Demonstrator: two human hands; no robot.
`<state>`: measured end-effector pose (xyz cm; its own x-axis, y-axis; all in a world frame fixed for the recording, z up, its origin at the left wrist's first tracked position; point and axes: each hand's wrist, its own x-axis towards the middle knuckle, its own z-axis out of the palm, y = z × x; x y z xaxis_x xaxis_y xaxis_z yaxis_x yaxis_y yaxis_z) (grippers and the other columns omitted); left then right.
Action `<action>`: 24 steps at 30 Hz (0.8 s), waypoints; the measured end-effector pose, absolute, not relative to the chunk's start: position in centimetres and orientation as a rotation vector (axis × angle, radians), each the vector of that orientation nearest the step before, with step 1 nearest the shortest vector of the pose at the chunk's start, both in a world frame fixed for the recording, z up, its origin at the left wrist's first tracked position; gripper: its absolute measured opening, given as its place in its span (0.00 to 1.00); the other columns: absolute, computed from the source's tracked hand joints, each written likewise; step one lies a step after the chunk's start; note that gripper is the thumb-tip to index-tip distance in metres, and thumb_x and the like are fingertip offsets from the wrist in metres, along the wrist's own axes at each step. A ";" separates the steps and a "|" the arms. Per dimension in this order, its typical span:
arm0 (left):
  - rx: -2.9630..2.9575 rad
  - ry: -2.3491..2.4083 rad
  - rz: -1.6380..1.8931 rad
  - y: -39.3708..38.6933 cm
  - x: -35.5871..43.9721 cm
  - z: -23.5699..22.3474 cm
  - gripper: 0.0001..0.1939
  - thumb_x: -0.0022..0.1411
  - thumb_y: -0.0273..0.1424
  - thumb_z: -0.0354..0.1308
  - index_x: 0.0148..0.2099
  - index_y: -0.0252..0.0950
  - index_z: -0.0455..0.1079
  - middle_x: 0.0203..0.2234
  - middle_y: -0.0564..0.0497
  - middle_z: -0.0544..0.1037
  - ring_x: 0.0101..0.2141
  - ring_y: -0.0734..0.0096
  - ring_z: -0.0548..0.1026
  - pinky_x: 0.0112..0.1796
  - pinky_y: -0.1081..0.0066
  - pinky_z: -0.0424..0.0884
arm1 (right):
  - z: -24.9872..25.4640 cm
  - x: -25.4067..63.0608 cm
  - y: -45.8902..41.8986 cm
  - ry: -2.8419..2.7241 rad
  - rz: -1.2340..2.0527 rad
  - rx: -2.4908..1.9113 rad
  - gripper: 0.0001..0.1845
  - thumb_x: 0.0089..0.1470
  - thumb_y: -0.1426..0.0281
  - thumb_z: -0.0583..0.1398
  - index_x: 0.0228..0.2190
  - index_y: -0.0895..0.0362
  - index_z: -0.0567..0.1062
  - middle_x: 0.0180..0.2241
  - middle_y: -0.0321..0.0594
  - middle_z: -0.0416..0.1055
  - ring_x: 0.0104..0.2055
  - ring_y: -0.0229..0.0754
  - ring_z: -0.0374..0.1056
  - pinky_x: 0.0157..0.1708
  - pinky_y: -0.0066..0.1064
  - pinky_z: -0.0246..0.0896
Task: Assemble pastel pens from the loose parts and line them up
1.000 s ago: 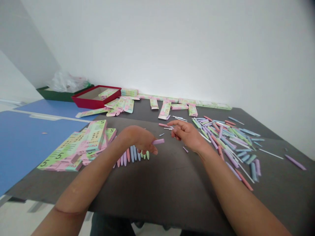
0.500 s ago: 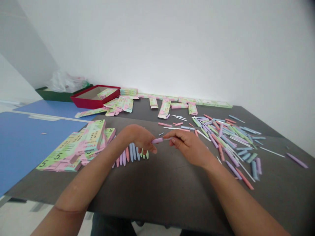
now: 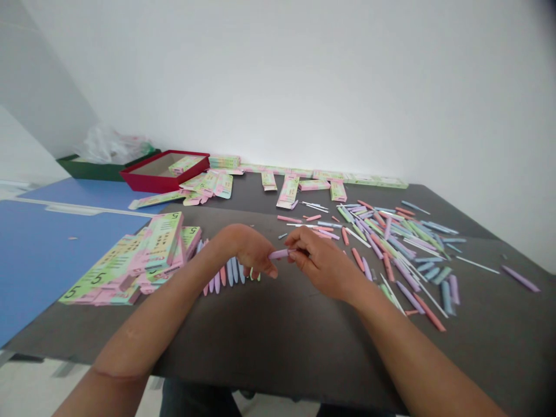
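pastel stick (image 3: 278,254): far end hidden by right hand (image 3: 325,268) | plastic bag (image 3: 108,147): contents too blurred to tell

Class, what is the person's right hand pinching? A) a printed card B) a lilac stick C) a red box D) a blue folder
B: the lilac stick sits in the fingers of the right hand, its other end by the left hand.
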<state>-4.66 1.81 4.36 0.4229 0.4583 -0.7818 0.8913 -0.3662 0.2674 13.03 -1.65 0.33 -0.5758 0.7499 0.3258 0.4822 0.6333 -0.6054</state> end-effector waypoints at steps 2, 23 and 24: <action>1.993 1.140 -0.807 1.7 -4.6 4.3 0.18 0.64 0.34 0.49 0.48 0.28 0.70 0.40 0.38 0.79 0.36 0.62 0.77 0.33 0.70 0.71 | 0.2 13.1 -1.5 -2.291 0.676 -0.932 0.07 0.56 0.74 0.53 0.38 0.55 0.65 0.31 0.35 0.71 0.31 0.37 0.64 0.29 0.27 0.52; 2.020 1.092 -0.784 1.5 -4.7 4.2 0.16 0.63 0.37 0.50 0.45 0.29 0.69 0.36 0.41 0.79 0.32 0.64 0.77 0.30 0.71 0.70 | -0.9 13.6 -0.1 -2.209 1.045 -0.771 0.07 0.53 0.68 0.59 0.36 0.56 0.69 0.26 0.32 0.67 0.28 0.33 0.62 0.27 0.25 0.54; 2.019 1.094 -0.773 1.6 -4.8 4.2 0.16 0.63 0.36 0.50 0.45 0.29 0.69 0.36 0.41 0.79 0.31 0.65 0.77 0.30 0.71 0.70 | -0.9 13.6 -0.1 -2.214 1.047 -0.764 0.08 0.53 0.68 0.59 0.37 0.56 0.69 0.27 0.32 0.67 0.28 0.33 0.62 0.28 0.25 0.54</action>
